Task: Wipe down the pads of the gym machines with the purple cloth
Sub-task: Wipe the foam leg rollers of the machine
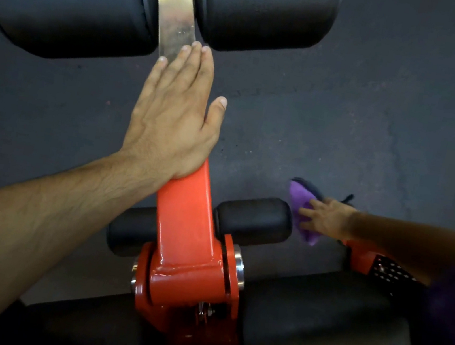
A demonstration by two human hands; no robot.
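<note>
My left hand point(173, 122) lies flat with straight fingers on the orange arm point(184, 213) of the machine, fingertips reaching the steel bar point(175, 12). Two large black roller pads point(68, 1) point(263, 11) sit either side of that bar at the top. Lower down, a small black roller pad point(254, 221) sticks out to the right of the orange arm, and another point(129, 231) to the left. My right hand point(326, 218) presses the purple cloth point(302, 208) against the right end of the small right pad.
A dark rubber gym floor point(365, 104) fills the background. A black bench pad point(316, 320) runs along the bottom. An orange frame part with a black perforated plate point(383, 270) lies under my right forearm. The orange pivot joint point(186, 294) has steel bolts.
</note>
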